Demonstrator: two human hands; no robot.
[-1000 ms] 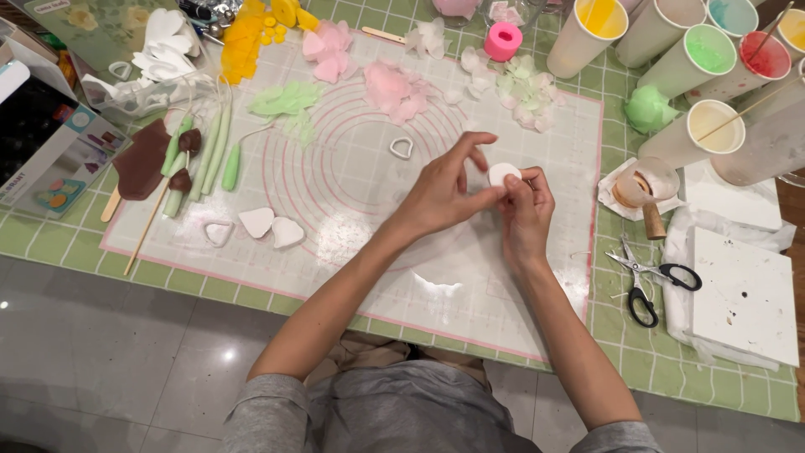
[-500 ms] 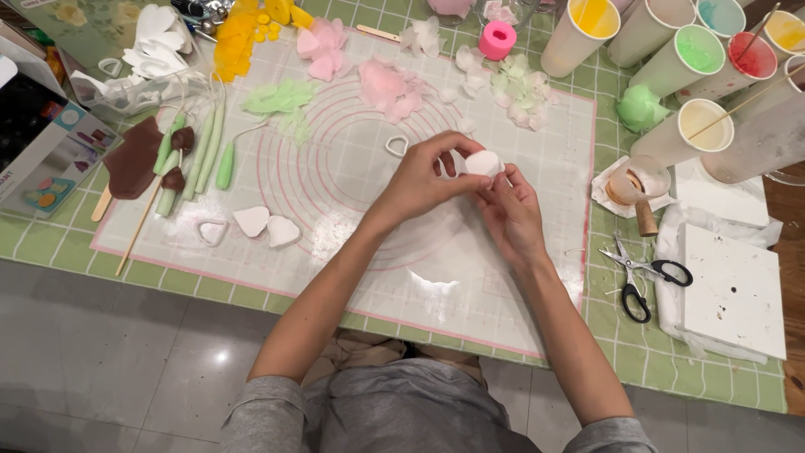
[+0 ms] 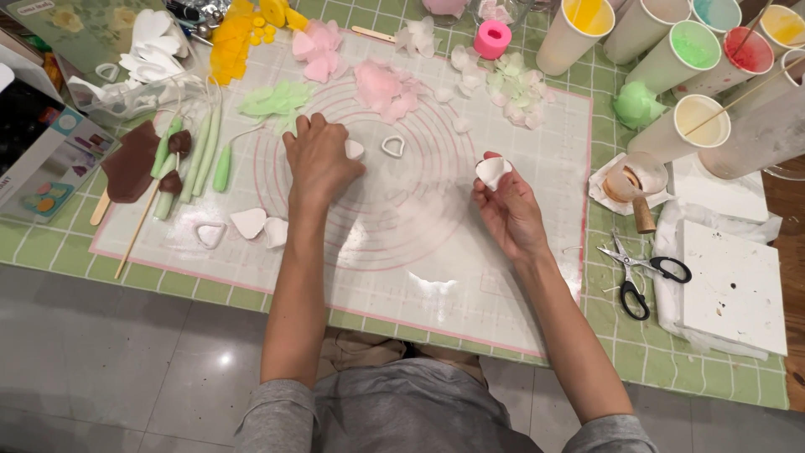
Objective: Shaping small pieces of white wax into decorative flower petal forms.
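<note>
Two hands were in view. The right hand [image 3: 510, 205] was raised over the mat with its fingertips pinched on one white petal piece [image 3: 491, 172], held clear of the surface. The left hand [image 3: 317, 159] lay palm down on the mat, fingers curled over a small white piece [image 3: 354, 149]; whether it gripped that piece could not be told. One heart-shaped cutter [image 3: 392, 146] lay just beside it. Near the mat's left edge were two white heart cut-outs [image 3: 251, 222] and a second cutter [image 3: 209, 233]. At least seven paper cups [image 3: 681, 55] of coloured material stood at the upper right, two with sticks in them. One pair of scissors [image 3: 641, 278], one white block [image 3: 732, 287] and one pink cylinder [image 3: 492, 39] were counted. Pink petals [image 3: 386, 86] lay in two clusters. The work surface was a white silicone mat [image 3: 436, 252] with pink rings, laid on a green checked cloth [image 3: 637, 352]. Grey glossy floor tiles [image 3: 126, 361] showed below.
</note>
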